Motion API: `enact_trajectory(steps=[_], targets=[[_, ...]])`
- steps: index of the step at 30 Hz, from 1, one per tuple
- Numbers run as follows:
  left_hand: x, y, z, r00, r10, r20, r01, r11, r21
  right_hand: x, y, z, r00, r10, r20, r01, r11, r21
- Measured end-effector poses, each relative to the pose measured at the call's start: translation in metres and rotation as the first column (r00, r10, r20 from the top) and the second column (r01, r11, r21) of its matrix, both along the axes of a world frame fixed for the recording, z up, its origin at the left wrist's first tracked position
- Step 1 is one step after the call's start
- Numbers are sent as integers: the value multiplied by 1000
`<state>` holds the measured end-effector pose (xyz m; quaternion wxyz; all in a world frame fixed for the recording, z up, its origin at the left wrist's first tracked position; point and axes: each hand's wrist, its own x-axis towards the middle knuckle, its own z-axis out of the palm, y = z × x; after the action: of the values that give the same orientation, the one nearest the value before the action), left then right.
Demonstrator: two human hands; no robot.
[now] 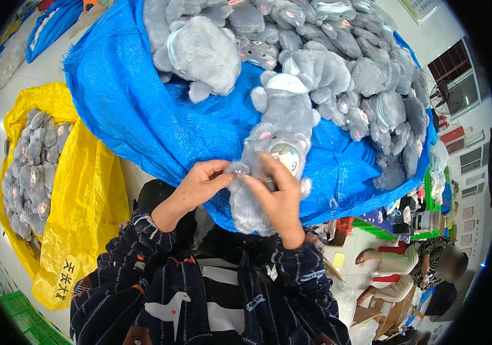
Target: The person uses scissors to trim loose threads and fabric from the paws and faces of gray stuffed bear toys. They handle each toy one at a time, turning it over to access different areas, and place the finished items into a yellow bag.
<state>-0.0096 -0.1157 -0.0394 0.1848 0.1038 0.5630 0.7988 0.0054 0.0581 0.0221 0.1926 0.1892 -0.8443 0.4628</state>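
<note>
A grey plush toy (247, 210) with pink ears and a cartoon face panel lies in front of me at the near edge of a blue woven sack. My left hand (197, 183) is closed, pinching the toy's small paw between thumb and fingertips. Over the toy's body, my right hand (280, 198) has its thumb and forefinger apart, with the thumb tip close to the pinched paw. The forefinger is slightly blurred, and the other fingers are partly hidden. Just beyond lies another grey plush (286, 109) with a pale blue-white band.
The large blue sack (142, 115) holds a heap of grey plush toys (372, 75). At left stands a yellow sack (88, 213) with more grey plush. Green crates (24, 319) sit at lower left. People (418, 264) are at the right, near boxes.
</note>
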Motion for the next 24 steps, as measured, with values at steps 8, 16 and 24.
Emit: enact_trajectory(steps=[8, 16, 24], targets=[[1, 2, -12, 996, 84, -5, -84, 996, 38, -5, -11, -21, 993, 56, -105, -38, 986, 162], [-1, 4, -2, 982, 158, 101, -159, 987, 1, 61, 21, -5, 430, 623, 653, -720, 674, -168], [8, 14, 32, 600, 213, -771, -648, 695, -312, 85, 104, -1, 847, -323, 423, 365, 931, -20]])
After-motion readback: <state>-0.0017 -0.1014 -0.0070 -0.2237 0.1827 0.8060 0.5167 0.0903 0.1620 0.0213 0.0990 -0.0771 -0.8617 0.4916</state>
